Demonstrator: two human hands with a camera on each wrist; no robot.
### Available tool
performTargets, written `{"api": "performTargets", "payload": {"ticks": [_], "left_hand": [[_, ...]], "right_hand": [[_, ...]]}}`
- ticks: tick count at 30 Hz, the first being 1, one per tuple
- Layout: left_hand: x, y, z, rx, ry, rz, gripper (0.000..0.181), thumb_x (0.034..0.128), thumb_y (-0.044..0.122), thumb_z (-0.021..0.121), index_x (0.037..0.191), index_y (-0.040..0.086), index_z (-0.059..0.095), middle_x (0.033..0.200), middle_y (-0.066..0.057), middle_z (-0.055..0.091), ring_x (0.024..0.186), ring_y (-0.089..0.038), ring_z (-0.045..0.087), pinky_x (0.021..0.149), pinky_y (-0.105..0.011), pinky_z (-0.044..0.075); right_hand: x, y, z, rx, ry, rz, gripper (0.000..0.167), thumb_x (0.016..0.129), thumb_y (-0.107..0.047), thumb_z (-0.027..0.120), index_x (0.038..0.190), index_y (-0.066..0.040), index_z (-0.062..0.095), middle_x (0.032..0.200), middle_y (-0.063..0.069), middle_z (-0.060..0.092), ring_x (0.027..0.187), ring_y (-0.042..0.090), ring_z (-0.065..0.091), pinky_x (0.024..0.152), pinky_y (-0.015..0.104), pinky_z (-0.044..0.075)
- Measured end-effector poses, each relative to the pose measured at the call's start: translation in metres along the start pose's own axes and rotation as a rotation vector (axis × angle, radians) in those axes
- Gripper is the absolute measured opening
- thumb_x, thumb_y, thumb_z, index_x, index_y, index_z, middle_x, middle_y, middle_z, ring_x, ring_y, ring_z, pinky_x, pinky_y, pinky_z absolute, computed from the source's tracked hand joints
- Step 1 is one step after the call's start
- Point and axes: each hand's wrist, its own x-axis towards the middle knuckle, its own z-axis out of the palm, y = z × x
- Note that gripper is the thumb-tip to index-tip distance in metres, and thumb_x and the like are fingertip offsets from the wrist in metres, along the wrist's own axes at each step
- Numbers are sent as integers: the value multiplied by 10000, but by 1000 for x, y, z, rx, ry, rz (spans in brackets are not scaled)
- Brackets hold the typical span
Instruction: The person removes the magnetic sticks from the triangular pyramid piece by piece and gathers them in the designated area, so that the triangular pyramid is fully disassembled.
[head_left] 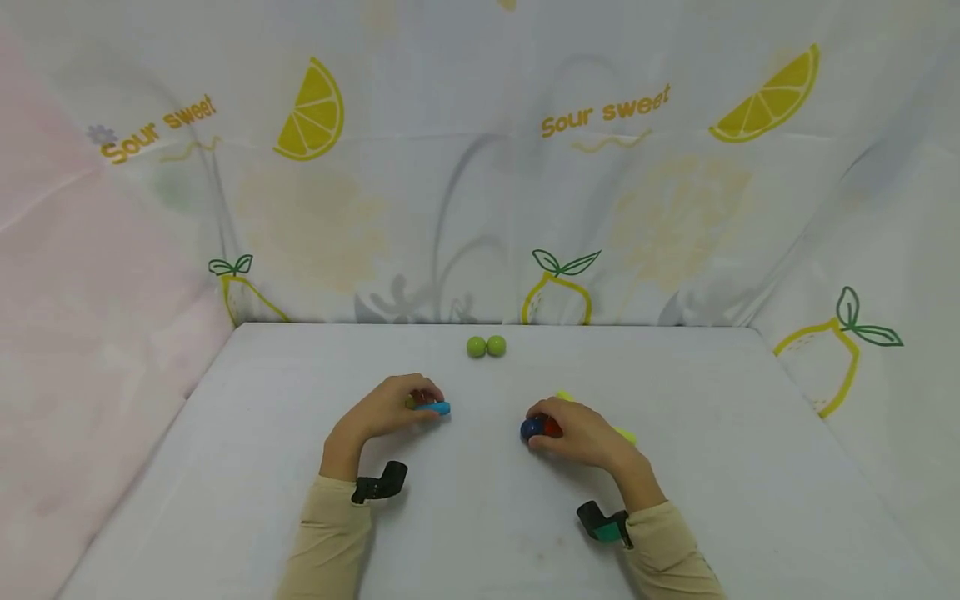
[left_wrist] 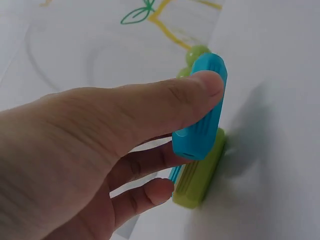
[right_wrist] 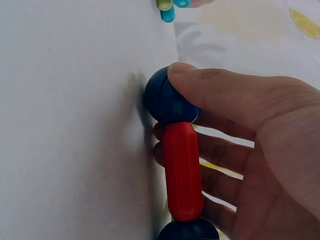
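In the head view my left hand (head_left: 386, 408) is over the table, left of the middle. Its thumb presses on a fluted blue toy rod (left_wrist: 197, 144), with fingers behind it. Under that rod lie a lime-green rod (left_wrist: 197, 182) and part of another blue rod (left_wrist: 175, 174). To the right, my right hand (head_left: 585, 435) holds a dark blue ball (right_wrist: 167, 102) between thumb and fingers. A red rod (right_wrist: 182, 170) joins that ball to a second dark blue ball (right_wrist: 189, 231), partly cut off by the right wrist view. Fingers lie behind the red rod.
Two green balls (head_left: 476, 347) sit side by side near the back of the white table (head_left: 480, 517). Yellow pieces (head_left: 626, 435) show beyond my right hand, partly hidden by it. A lemon-print cloth (head_left: 465, 200) hangs behind the table.
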Motion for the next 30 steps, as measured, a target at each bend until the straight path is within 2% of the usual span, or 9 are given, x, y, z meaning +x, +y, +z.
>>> {"api": "performTargets", "payload": {"ticks": [5,9,15,22,27,30], "left_hand": [[-5,-8,-8,-14,36,-13,172,807,191,751,961,161,682,934,44,655,884,-145,584,816,-324,480],[-7,-13,-10,2,55,-16,161,785,170,767,923,160,685,905,38,647,864,-126,581,793,-301,474],[-6,-18,-8,23,53,-35,165,767,153,782,894,148,678,882,14,611,834,-122,566,741,-251,458],[-6,-22,-4,56,62,-65,187,748,148,797,886,139,671,843,-3,574,794,-130,506,719,-252,424],[-6,-18,-4,66,72,-35,232,738,174,808,915,140,661,801,-12,525,769,-128,459,689,-241,391],[-4,-10,-6,56,97,14,234,757,190,794,937,129,658,789,-8,517,763,-137,462,686,-241,392]], "right_hand": [[-1,2,-1,7,0,-1,361,846,-286,705,1155,-124,611,1101,7,628,977,142,560,864,373,476],[-2,3,-2,13,-4,-4,364,846,-282,706,1157,-122,608,1093,9,624,972,144,555,868,376,474],[-2,3,-2,24,-17,-9,381,838,-269,715,1167,-111,604,1099,14,623,980,148,559,869,377,476],[-3,0,-4,32,-29,-20,389,828,-222,723,1179,-105,605,1098,9,635,977,136,562,863,353,477],[-6,3,-11,74,-35,-53,344,844,-167,700,1167,-92,607,1070,-7,641,977,149,585,858,340,492],[-7,7,-16,106,-19,-53,296,849,-143,690,1132,-94,618,1033,-15,642,974,155,600,855,329,501]]}}
